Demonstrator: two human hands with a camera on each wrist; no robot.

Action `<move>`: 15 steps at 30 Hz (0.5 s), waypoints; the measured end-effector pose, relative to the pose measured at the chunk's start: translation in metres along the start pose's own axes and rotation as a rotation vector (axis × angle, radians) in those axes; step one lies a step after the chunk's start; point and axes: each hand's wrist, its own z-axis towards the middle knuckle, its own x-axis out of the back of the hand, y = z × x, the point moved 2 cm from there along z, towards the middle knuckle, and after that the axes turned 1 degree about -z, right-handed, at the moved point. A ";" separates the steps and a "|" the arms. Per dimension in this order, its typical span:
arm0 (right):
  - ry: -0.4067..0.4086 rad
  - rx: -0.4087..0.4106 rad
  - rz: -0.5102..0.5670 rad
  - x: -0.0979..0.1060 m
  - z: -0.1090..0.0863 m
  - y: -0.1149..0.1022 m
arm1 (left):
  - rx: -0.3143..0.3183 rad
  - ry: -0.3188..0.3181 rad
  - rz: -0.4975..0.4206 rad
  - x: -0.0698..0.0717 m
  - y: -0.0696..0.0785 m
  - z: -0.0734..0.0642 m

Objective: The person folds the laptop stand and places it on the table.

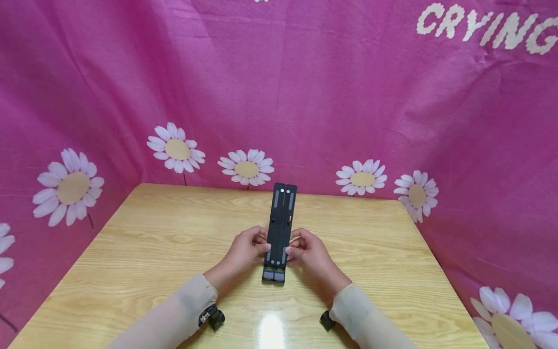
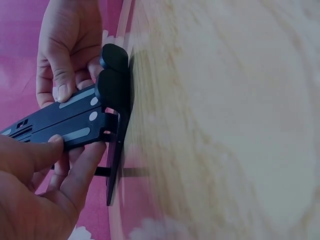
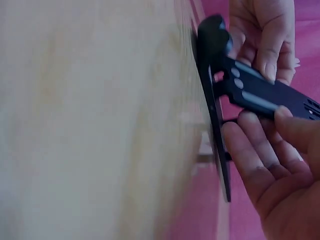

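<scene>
A black folding laptop stand (image 1: 279, 228) stands on the wooden table, its long top panel slanting up and away from me. Grey pads and small round dots mark the two halves of that panel, which lie close side by side. My left hand (image 1: 247, 249) pinches the left edge near the lower end, thumb on top and fingers beneath. On the opposite edge, my right hand (image 1: 313, 252) holds it the same way. Both wrist views show the stand's lower arm (image 2: 115, 155) along the tabletop, with rounded lips (image 3: 214, 42) at the near end.
The light wooden table (image 1: 165, 223) stretches out on both sides of the stand. Pink cloth (image 1: 305, 97) printed with daisies hangs behind it and along both sides. Small black devices (image 1: 215, 317) are strapped at the cuffs of both sleeves.
</scene>
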 end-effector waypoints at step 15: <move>-0.111 0.216 -0.422 0.071 0.034 -0.057 | -0.070 -0.074 0.172 0.000 -0.009 -0.033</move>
